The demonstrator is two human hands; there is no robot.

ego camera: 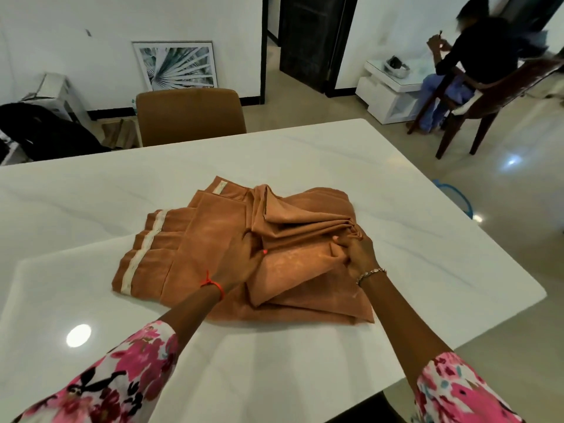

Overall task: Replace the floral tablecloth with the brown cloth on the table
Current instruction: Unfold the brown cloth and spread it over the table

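Observation:
A brown cloth [213, 227] with cream trim strips lies folded in several layers in the middle of the white marble table [396, 215]. My left hand [241, 264] lies on the cloth's centre, fingers reaching into a fold. My right hand [357, 254] grips a bunched fold at the cloth's right side. No floral tablecloth is in view; the tabletop around the cloth is bare marble.
A tan chair [189, 114] stands at the table's far edge. A dark bag [45, 132] sits at the far left. A person [470, 59] sits on a wooden chair at the back right. A blue-rimmed object [457, 196] lies on the floor beyond the right edge.

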